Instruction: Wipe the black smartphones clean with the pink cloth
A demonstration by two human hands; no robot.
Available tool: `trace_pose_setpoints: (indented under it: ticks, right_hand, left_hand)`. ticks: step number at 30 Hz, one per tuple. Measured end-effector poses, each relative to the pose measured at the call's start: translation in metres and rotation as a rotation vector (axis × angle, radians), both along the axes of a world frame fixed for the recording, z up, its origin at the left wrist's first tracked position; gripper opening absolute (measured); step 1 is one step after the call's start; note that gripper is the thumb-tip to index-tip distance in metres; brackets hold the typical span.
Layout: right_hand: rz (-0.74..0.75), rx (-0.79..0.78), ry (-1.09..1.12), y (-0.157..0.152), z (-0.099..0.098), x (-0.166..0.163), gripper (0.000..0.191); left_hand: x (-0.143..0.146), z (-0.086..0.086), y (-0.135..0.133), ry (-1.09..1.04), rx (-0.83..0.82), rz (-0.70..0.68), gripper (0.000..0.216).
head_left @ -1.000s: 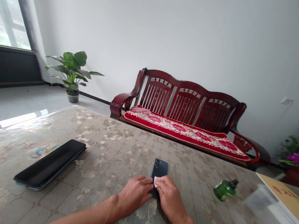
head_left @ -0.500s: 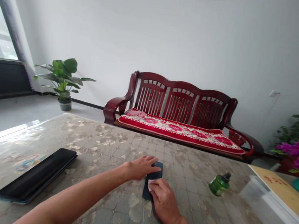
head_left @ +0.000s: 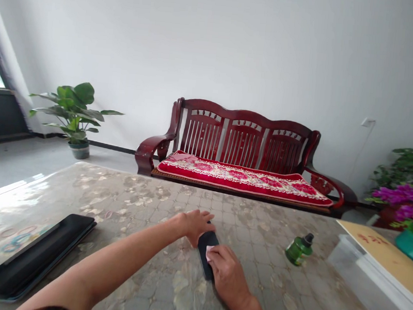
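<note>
- Left hand point(head_left: 196, 227) is resting half-curled over the smartphone point(head_left: 203, 245) — grip tightness, cannot tell.
- Right hand point(head_left: 229, 274) is pinching a pale pink wipe point(head_left: 209, 254) against it, fingers closed.

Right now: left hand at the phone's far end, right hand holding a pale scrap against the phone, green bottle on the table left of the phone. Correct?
Not quite: the green bottle is right of the phone, per the head view. Rest is right: left hand at the phone's far end, right hand holding a pale scrap against it, bottle on the table.
</note>
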State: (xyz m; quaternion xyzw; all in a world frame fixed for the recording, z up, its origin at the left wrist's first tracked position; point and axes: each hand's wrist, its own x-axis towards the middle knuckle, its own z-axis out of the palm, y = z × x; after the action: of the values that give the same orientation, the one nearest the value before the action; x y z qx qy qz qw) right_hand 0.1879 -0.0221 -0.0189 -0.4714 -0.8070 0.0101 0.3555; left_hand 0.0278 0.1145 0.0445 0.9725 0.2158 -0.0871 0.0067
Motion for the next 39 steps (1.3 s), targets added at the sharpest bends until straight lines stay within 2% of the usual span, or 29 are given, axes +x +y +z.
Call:
trace_pose_setpoints:
  ticks: [4,9,12,14,16,18,22,29,35,39]
  right_hand:
    - [-0.077,0.01,0.015,0.005,-0.003,0.007,0.026]
    - [-0.115,0.016,0.055,0.009,-0.006,0.008,0.028]
    - [-0.118,0.021,0.064,0.011,-0.008,0.007,0.027]
    - [-0.118,0.016,0.065,0.012,-0.01,0.006,0.026]
    - [-0.112,0.006,0.064,0.012,-0.012,0.005,0.026]
    - [-0.101,-0.005,0.058,0.012,-0.013,0.004,0.026]
    - [-0.105,-0.015,0.036,0.017,-0.012,0.002,0.027]
    - [-0.136,-0.047,0.011,0.022,-0.007,-0.001,0.026]
    - [-0.019,-0.104,-0.071,0.004,0.002,-0.012,0.025]
    - [-0.037,-0.1,-0.119,0.024,0.008,-0.014,0.027]
  left_hand:
    - [-0.022,-0.001,-0.008,-0.078,-0.062,0.189,0.058]
    - [-0.04,-0.008,-0.038,-0.153,-0.019,0.363,0.043]
    - [-0.041,-0.016,-0.063,-0.201,0.017,0.482,0.043]
    - [-0.038,-0.022,-0.082,-0.284,0.028,0.615,0.047]
    - [-0.036,-0.027,-0.101,-0.325,-0.018,0.653,0.053]
    - [-0.037,-0.032,-0.118,-0.351,-0.094,0.64,0.058]
    - [-0.046,-0.042,-0.134,-0.44,-0.207,0.494,0.077]
    - [-0.054,-0.048,-0.124,-0.475,-0.24,0.341,0.039]
    - [-0.051,-0.044,-0.124,-0.5,-0.229,0.312,0.024]
    - [-0.053,-0.04,-0.123,-0.493,-0.205,0.288,0.016]
